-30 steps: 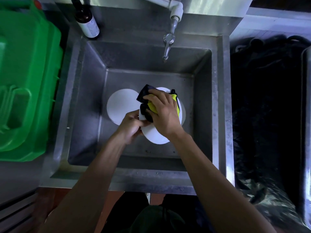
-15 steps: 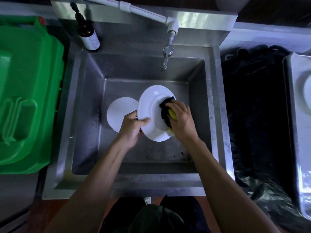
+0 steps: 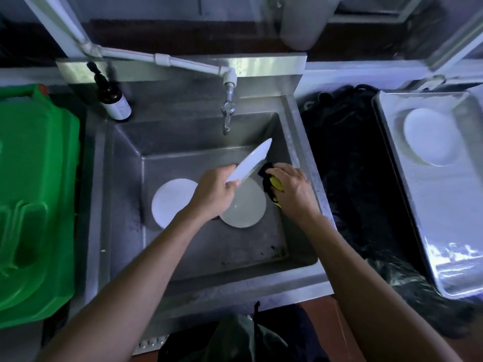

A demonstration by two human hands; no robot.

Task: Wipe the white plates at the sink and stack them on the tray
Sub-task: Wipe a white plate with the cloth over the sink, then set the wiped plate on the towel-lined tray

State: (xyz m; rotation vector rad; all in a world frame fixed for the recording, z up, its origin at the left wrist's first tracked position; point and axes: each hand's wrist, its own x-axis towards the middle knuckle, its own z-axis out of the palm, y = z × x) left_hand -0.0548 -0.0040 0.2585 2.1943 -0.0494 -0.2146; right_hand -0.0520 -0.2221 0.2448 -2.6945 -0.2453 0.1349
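A round white ceramic plate (image 3: 250, 161) is gripped at its lower rim by the left hand (image 3: 214, 192) and held tilted on edge above the stainless steel sink (image 3: 122, 205). A black and yellow cleaning cloth (image 3: 271, 183) is clutched in the right hand (image 3: 294, 190), just right of the plate. Two more white plates lie flat on the sink floor: one (image 3: 245, 209) below both hands, another (image 3: 171, 202) left of the left hand. Far right of the right hand, a metal tray (image 3: 444, 244) carries a white plate (image 3: 430, 137).
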